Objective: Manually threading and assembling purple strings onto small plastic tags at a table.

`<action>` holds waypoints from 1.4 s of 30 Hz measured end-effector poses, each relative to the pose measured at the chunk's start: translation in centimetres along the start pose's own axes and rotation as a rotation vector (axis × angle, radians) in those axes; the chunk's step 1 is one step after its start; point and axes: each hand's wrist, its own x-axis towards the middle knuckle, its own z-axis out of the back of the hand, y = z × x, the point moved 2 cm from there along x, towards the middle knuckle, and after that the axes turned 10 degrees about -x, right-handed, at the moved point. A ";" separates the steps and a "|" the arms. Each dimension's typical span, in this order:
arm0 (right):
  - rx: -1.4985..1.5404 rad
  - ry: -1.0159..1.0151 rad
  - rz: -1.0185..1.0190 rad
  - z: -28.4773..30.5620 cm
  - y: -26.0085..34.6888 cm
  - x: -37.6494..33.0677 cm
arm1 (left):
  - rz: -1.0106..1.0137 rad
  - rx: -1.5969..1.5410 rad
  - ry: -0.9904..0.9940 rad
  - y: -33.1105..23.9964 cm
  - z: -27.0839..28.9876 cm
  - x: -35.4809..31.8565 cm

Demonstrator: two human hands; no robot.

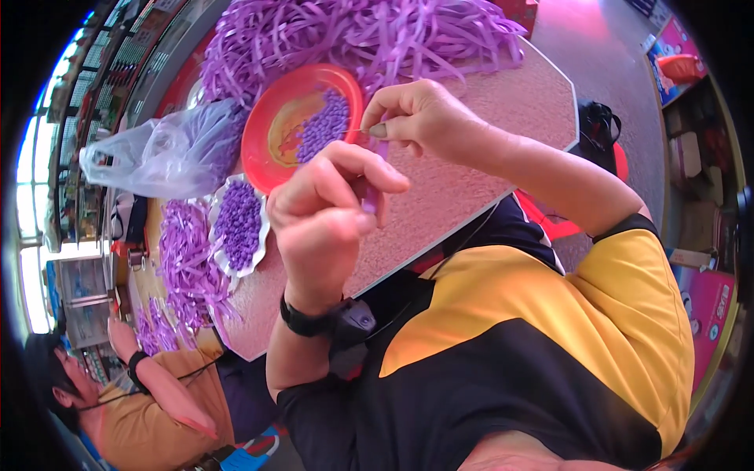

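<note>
"How many hands are at the strip?"

"Two. The left hand is curled, grasping one narrow, shiny purple ribbon strip near its thumb and fingers. The right hand has its thumb and forefinger pinched on one thin, pale sliver, too small to identify."

"So where is the strip exactly?"

"Between the two hands, above the pinkish, angular-cornered tabletop. It runs up to the right fingers; whether they also grip it, I can't tell."

"And the beads?"

"Two containers hold them: one round red plastic bowl with a yellowish patch inside, just beyond the left hand, and one white, scalloped-edged dish to that hand's left. Small purple beads lie in both, too many to count."

"Any more ribbon?"

"Two large heaps of loose purple ribbon: a broad one at the far side and a smaller one beside the dish. Strips overlap, so I can't number them."

"Anything else?"

"One translucent plastic bag with handles, left of the bowl. One co-worker in a tan top sits at the lower left, a black band on one wrist."
</note>
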 end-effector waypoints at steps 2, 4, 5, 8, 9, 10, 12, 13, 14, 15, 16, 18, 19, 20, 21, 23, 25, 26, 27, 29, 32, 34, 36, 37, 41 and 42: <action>-0.120 -0.034 0.030 0.4 1.3 0.3 | -0.012 -0.177 -0.016 -0.1 1.5 -0.1; -0.167 -0.036 0.122 0.8 2.2 0.9 | 0.062 -0.261 -0.303 0.2 3.6 -0.5; -0.239 -0.081 0.130 1.1 2.9 1.1 | 0.076 -0.293 -0.358 0.7 5.0 -1.0; -0.353 -0.124 0.177 1.0 4.7 1.8 | 0.110 -0.260 -0.487 1.6 7.3 -2.3; -0.377 -0.122 0.237 0.6 5.0 2.0 | 0.080 -0.278 -0.448 1.8 7.8 -2.4; -0.399 -0.119 0.296 0.2 5.4 2.3 | 0.075 -0.277 -0.451 2.0 8.1 -2.5; -0.459 -0.112 0.344 -0.5 5.2 2.8 | 0.092 -0.347 -0.496 2.4 8.4 -2.6; -0.564 -0.142 0.454 -0.9 4.9 2.9 | 0.090 -0.354 -0.501 2.4 8.5 -2.7; -0.665 -0.172 0.564 -1.2 4.5 3.0 | 0.118 -0.332 -0.539 2.6 8.6 -2.8; -0.667 -0.169 0.548 -1.4 4.0 3.0 | 0.148 -0.310 -0.577 2.8 8.7 -2.9; -0.668 -0.161 0.544 -1.5 3.6 3.1 | 0.149 -0.316 -0.583 2.9 8.7 -2.9; -0.664 -0.155 0.624 -1.7 2.9 3.1 | 0.158 -0.306 -0.624 2.9 8.8 -3.0; -0.663 -0.147 0.619 -1.8 2.6 3.1 | 0.161 -0.312 -0.631 2.8 8.8 -3.1; -0.674 -0.146 0.639 -1.9 2.4 3.1 | 0.171 -0.315 -0.632 2.7 8.8 -3.0; -0.684 -0.145 0.659 -1.9 2.2 3.2 | 0.182 -0.319 -0.633 2.7 8.8 -3.0; -0.688 -0.146 0.667 -2.1 2.1 3.3 | 0.183 -0.319 -0.644 2.6 8.6 -3.1; -0.690 -0.146 0.678 -2.1 2.1 3.5 | 0.184 -0.318 -0.655 2.5 8.5 -3.1; -0.696 -0.152 0.677 -2.1 2.2 3.4 | 0.190 -0.299 -0.659 2.5 8.4 -3.1; -0.703 -0.158 0.677 -2.1 2.2 3.4 | 0.197 -0.279 -0.662 2.4 8.3 -3.1; -0.702 -0.154 0.677 -2.3 2.2 3.4 | 0.195 -0.283 -0.659 2.4 8.2 -3.1; -0.708 -0.149 0.682 -2.4 2.1 3.4 | 0.199 -0.289 -0.659 2.3 8.2 -3.3; -0.716 -0.147 0.682 -2.4 2.0 3.4 | 0.208 -0.295 -0.661 2.4 8.2 -3.3; -0.721 -0.143 0.679 -2.4 2.0 3.4 | 0.208 -0.313 -0.657 2.4 8.1 -3.3; -0.720 -0.142 0.679 -2.4 1.9 3.4 | 0.208 -0.314 -0.659 2.4 8.2 -3.3; -0.713 -0.148 0.702 -2.4 2.0 3.4 | 0.205 -0.318 -0.649 2.4 8.1 -3.4; -0.714 -0.152 0.714 -2.3 2.0 3.4 | 0.203 -0.321 -0.651 2.4 8.0 -3.4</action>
